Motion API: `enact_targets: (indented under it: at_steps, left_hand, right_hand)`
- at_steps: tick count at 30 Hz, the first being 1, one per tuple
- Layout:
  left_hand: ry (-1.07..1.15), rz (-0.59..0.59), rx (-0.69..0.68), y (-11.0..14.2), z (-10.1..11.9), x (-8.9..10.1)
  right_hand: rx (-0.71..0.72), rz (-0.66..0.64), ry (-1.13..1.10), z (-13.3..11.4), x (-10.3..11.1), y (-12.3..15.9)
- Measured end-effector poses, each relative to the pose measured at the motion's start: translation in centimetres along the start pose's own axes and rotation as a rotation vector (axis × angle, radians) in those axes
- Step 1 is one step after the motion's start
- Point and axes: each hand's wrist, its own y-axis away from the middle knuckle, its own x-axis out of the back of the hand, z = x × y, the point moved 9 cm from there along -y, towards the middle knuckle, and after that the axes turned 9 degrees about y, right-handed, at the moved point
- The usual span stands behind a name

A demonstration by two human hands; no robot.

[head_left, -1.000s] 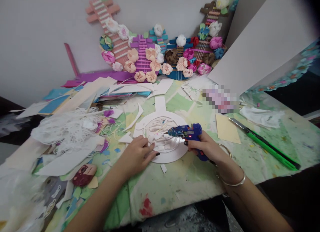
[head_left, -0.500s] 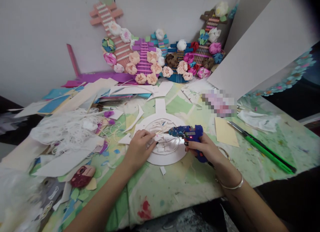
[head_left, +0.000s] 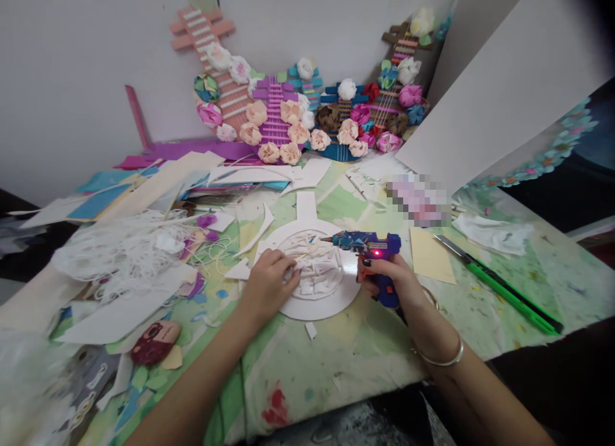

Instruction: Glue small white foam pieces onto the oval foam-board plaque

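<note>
In my right hand (head_left: 387,276) is a blue hot glue gun (head_left: 368,242), with a red light lit on its side. Its nozzle points left, over the round white cardboard piece (head_left: 348,292), which has a neck at the top. Inside an inner ring on that cardboard lie small white strips and scraps (head_left: 321,280). My left hand (head_left: 273,280) rests at the cardboard's left side, fingers bent and thumb and fingertips close together at the strips. What lies between those fingertips is too small to make out.
Guitar-shaped crafts with paper flowers (head_left: 276,119) lean along the wall. White string (head_left: 120,247) and card offcuts pile up at left, near a dark red case (head_left: 154,342). A green utility knife (head_left: 509,292) lies at right beside a cream card (head_left: 432,255).
My right hand has drawn the glue gun slightly right and up, its nozzle moving away from my left fingers. My left fingers have curled in closer over the strips.
</note>
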Motion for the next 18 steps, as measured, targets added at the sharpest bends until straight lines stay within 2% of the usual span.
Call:
enact_targets:
  at_steps: [3, 6, 18]
  left_hand:
    - [0.088, 0.029, 0.053, 0.0, -0.4, 0.5]
    - [0.174, 0.069, 0.126, 0.2, -1.0, 1.2]
    - [0.370, 0.168, 0.292, 1.1, -2.5, 2.4]
  right_hand:
    - [-0.086, -0.027, -0.041, 1.1, -0.5, -0.6]
    - [-0.129, 0.009, -0.050, 1.9, -0.1, -1.3]
    - [-0.107, 0.171, 0.002, 2.5, 2.6, -2.2]
